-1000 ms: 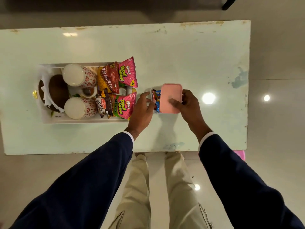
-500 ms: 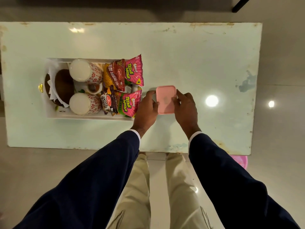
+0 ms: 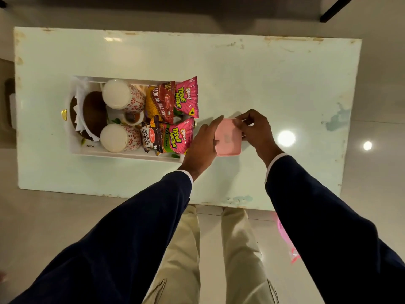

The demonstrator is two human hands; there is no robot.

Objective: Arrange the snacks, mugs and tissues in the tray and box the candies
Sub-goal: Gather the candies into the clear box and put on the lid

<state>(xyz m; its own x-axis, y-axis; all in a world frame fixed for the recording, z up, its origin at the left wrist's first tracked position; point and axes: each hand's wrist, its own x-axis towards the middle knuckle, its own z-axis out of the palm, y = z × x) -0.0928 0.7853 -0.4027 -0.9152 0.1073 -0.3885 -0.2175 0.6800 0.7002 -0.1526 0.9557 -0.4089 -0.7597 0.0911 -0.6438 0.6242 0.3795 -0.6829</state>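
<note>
A small candy box with a pink lid (image 3: 228,138) sits on the table just right of the white tray (image 3: 122,155). My left hand (image 3: 202,144) grips the box's left side. My right hand (image 3: 255,130) pinches the lid's far right corner. The lid covers the box and hides what is inside. In the tray lie two floral mugs (image 3: 122,96) (image 3: 119,138) on their sides, several snack packets (image 3: 175,99), and a brown tissue holder (image 3: 93,114) with white tissue at the left end.
The pale green table (image 3: 274,80) stretches right of the box, with a worn blue patch (image 3: 336,118) near its right edge. A pink object (image 3: 281,228) lies on the floor below the table's near right corner.
The pink lid went from lying half over the box to covering it. My right hand has shifted from the lid's right side to its far corner. The view moved.
</note>
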